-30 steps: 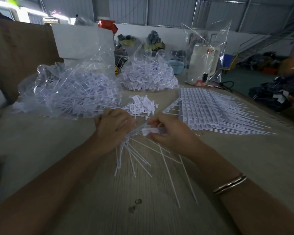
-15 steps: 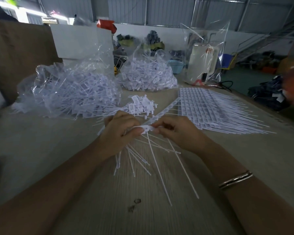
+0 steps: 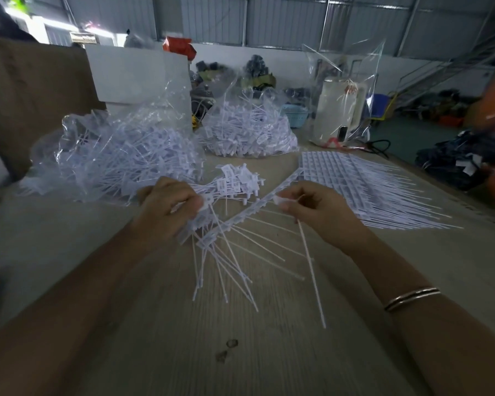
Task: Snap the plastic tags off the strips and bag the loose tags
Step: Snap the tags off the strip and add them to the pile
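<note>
Left hand (image 3: 172, 204) grips the strip (image 3: 240, 214) plus a bunch of loose tags (image 3: 212, 252) – right hand (image 3: 317, 210) pinches one snapped-off tag (image 3: 309, 261), just over the bench (image 3: 269, 352), bags (image 3: 112, 155) behind.

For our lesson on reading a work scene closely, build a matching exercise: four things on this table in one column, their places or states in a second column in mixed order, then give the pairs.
Things
1. single tag
2. bundle of tags
3. stack of uncut strips
4. bracelet

Places or states
A. lying flat at the table's right
B. gripped in the left hand
C. round the right wrist
D. pinched by the right hand

Pairs: 1-D, 2-B, 3-A, 4-C
</note>
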{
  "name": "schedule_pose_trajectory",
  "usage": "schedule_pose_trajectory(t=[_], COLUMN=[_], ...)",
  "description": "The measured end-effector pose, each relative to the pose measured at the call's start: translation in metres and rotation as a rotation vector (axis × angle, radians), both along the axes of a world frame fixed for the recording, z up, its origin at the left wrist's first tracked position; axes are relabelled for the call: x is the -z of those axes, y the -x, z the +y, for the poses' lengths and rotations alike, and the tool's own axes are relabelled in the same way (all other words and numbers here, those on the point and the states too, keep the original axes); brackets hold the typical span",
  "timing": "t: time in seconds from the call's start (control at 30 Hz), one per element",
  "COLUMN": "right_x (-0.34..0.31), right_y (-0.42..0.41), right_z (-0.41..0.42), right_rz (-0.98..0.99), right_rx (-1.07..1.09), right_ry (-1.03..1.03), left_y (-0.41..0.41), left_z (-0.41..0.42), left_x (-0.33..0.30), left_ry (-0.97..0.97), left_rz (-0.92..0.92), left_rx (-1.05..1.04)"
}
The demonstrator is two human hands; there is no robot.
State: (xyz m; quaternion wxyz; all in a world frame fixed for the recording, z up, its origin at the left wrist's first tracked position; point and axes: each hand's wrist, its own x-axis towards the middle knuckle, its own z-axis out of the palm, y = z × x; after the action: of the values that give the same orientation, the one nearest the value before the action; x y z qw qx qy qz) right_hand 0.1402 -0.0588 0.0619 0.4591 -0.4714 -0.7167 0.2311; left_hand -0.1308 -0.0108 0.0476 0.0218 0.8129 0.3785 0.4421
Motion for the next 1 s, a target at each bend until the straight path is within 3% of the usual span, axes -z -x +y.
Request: schedule_pose_trajectory(t=[0.07, 0.2, 0.37, 0.47, 0.57, 0.7, 0.8, 1.0], right_x=[-0.005, -0.012, -0.009, -0.003, 0.013, 0.021, 0.014, -0.011], right_y=[0.019, 0.066, 0.09, 0.065, 0.047, 0.045, 0.047, 0.039], right_z=[0.008, 0.036, 0.069, 0.077, 0.072, 0.067, 0.072, 0.076], right_rz=[-0.002, -0.073, -0.351, -0.477, -0.826, -0.963, -1.118, -0.875], right_rx=[-0.081, -0.156, -0.091, -0.006, -0.08, -0.09, -0.005, 0.127], right_ry=[0.009, 0.056, 0.023, 0.002, 0.024, -0.171, -0.319, -0.392], left_y=[-0.001, -0.008, -0.002, -0.007, -0.017, -0.024, -0.02, -0.013], left_z=[0.005, 0.012, 0.014, 0.006, 0.002, 0.009, 0.011, 0.01], left_x=[0.003, 0.017, 0.022, 0.022, 0.026, 0.035, 0.033, 0.028], left_ry=[0.052, 0.179, 0.083, -0.022, 0.034, 0.178, 0.158, 0.254], left_rz=[0.038, -0.056, -0.181, -0.112, 0.131, 0.396, 0.319, 0.033], left_rx=[-0.116, -0.315, -0.451, -0.241, 0.049, -0.01, 0.001, 0.097])
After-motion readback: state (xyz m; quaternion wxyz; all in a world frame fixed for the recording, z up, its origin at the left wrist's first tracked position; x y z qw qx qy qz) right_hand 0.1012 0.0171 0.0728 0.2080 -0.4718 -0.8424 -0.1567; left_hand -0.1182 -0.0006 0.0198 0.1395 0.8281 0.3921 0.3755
